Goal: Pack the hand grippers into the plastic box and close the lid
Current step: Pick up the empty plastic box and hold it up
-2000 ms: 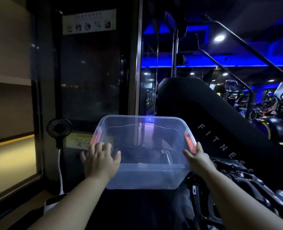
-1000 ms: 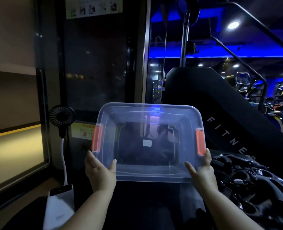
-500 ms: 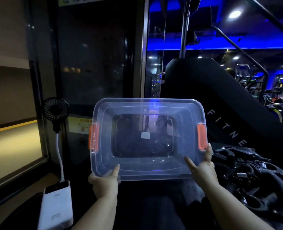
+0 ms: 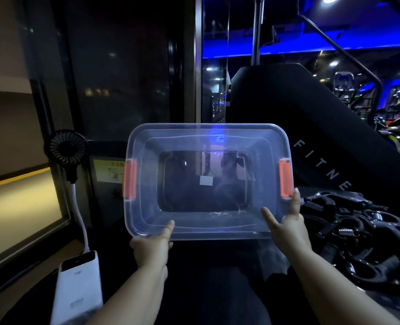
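Far left, a white power bank (image 4: 77,287), bottom cut off, beside a small black fan (image 4: 64,147). The left hand (image 4: 151,248) grips the near rim of the clear plastic box with orange latches (image 4: 206,141), tipped open toward us, nothing inside. The right hand (image 4: 288,227) clasps its right corner. Right, a dark pile of black hand grippers (image 4: 358,233), individually hard to separate.

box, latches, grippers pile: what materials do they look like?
Box: clear, glossy plastic; the dark background shows through and blue light glints on it.
Latches: opaque orange, probably plastic with a dull sheen.
Grippers: black handles, likely matte plastic or rubber, too dark to tell; coiled springs look like bare metal.
Both hands hold the box.
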### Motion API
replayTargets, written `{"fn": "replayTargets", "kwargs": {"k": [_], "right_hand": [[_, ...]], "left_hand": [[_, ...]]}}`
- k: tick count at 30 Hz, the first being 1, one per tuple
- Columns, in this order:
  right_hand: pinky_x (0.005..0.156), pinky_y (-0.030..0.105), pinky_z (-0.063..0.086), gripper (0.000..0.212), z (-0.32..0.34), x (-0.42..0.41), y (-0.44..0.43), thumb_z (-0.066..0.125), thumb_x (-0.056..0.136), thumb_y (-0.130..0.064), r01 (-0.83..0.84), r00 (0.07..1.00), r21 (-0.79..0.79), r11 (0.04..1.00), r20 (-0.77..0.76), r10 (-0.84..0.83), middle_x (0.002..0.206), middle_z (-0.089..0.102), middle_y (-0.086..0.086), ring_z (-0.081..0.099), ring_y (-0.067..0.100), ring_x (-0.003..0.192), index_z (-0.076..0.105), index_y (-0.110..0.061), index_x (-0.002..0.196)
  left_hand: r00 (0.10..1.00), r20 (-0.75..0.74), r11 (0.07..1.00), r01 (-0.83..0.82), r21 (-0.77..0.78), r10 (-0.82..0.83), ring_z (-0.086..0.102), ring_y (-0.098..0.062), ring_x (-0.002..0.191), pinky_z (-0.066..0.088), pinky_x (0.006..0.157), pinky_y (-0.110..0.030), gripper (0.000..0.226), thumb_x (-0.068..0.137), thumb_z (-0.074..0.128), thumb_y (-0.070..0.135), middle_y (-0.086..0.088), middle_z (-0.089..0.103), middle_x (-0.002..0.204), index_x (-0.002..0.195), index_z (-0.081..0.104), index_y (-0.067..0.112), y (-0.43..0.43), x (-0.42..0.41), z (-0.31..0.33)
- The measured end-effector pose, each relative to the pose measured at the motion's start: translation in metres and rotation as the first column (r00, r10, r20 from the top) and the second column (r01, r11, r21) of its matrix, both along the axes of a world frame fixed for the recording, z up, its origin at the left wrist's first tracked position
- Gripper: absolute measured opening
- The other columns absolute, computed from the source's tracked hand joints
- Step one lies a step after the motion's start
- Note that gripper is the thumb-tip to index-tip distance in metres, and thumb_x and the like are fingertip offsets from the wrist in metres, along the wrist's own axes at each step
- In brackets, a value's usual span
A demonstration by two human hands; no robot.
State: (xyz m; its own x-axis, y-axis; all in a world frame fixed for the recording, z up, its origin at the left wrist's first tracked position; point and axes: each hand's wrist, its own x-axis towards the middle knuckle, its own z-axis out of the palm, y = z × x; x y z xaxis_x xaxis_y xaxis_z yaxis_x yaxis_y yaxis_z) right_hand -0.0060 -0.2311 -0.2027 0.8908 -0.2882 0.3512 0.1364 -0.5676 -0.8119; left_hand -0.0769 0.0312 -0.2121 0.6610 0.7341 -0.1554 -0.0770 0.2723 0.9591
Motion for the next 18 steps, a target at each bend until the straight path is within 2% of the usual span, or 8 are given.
{"fn": "replayTargets", "kwargs": {"k": [3,5,7,9,13,18], "right_hand": [[0.083,0.042,0.048,0.098,0.0,0.002,0.002,0.062,0.083,-0.055,0.004,1.0,0.016,1.0,0.019,-0.004,0.124,0.052,0.016,0.058,0.037,0.102,-0.01,-0.042,0.148],[0.083,0.041,0.048,0.097,-0.001,0.002,0.002,0.061,0.083,-0.055,0.001,1.0,0.018,1.0,0.011,-0.001,0.124,0.051,0.016,0.057,0.037,0.103,-0.011,-0.042,0.147],[0.085,0.041,0.047,0.098,-0.002,0.0,0.002,0.06,0.084,-0.056,-0.008,1.0,0.016,1.0,0.004,0.008,0.126,0.049,0.016,0.057,0.037,0.104,-0.012,-0.043,0.147],[0.085,0.04,0.047,0.098,-0.003,-0.002,0.001,0.059,0.084,-0.057,-0.013,1.0,0.001,1.0,-0.004,0.013,0.127,0.048,0.015,0.056,0.036,0.105,-0.015,-0.043,0.147],[0.084,0.04,0.046,0.097,-0.002,-0.002,0.002,0.057,0.084,-0.059,0.006,1.0,-0.023,1.0,-0.006,-0.006,0.127,0.048,0.014,0.056,0.036,0.105,-0.016,-0.044,0.146],[0.082,0.04,0.048,0.096,-0.003,-0.002,0.001,0.057,0.083,-0.06,0.011,1.0,-0.025,1.0,0.0,-0.011,0.126,0.05,0.013,0.057,0.034,0.103,-0.015,-0.045,0.145]], "left_hand": [[0.998,0.068,0.992,0.015,-0.124,-0.006,0.062,-0.018,0.064,0.057,0.074,-0.036,0.067,0.069,0.085,0.012,-0.013,0.062,0.094,0.117,0.039,0.008,-0.007,0.002,0.0],[0.992,0.098,0.982,0.093,-0.163,-0.078,0.062,-0.019,0.064,0.058,0.07,-0.034,0.065,0.069,0.084,0.007,-0.014,0.062,0.093,0.117,0.041,0.009,-0.022,0.003,-0.005],[0.984,0.114,0.98,0.149,-0.132,-0.135,0.063,-0.019,0.063,0.056,0.065,-0.03,0.043,0.071,0.083,0.009,-0.016,0.065,0.084,0.098,0.05,0.007,-0.03,0.004,-0.009],[0.98,0.122,0.976,0.175,-0.129,-0.16,0.063,-0.019,0.062,0.054,0.062,-0.027,0.031,0.073,0.081,0.011,-0.015,0.066,0.076,0.082,0.051,0.009,-0.03,0.007,-0.009],[0.949,0.115,0.929,0.313,-0.196,-0.295,0.064,-0.016,0.067,0.053,0.063,-0.024,0.023,0.079,0.076,0.014,-0.008,0.068,0.067,0.087,0.055,0.008,-0.022,0.008,-0.008],[0.913,0.096,0.863,0.406,-0.3,-0.396,0.061,-0.015,0.067,0.05,0.063,-0.024,0.016,0.081,0.072,0.016,-0.002,0.063,0.051,0.075,0.059,0.009,-0.018,0.007,0.0]]}}
